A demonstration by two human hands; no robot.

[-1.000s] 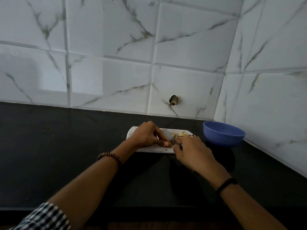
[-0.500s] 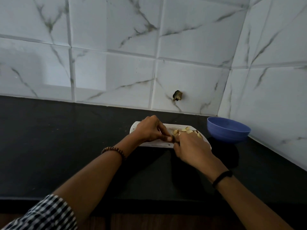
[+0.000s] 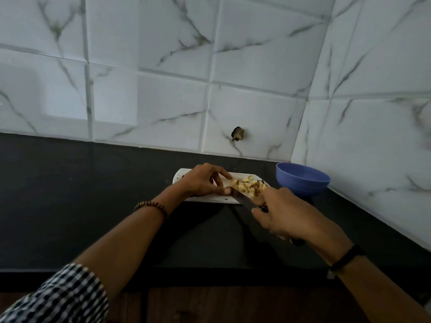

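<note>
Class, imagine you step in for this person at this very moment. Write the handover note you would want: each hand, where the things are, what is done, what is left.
Left hand: holds nothing, fingers resting on the white cutting board beside the chopped pieces.
Right hand: grips the knife, blade low over the board's near edge, tip by the left thumb.
Blue bowl: on the black counter, right of the board; its bottom is out of view.
Done: a pile of small pieces is cut.
Left: probably finish chopping, then move the pieces, likely into the bowl.
</note>
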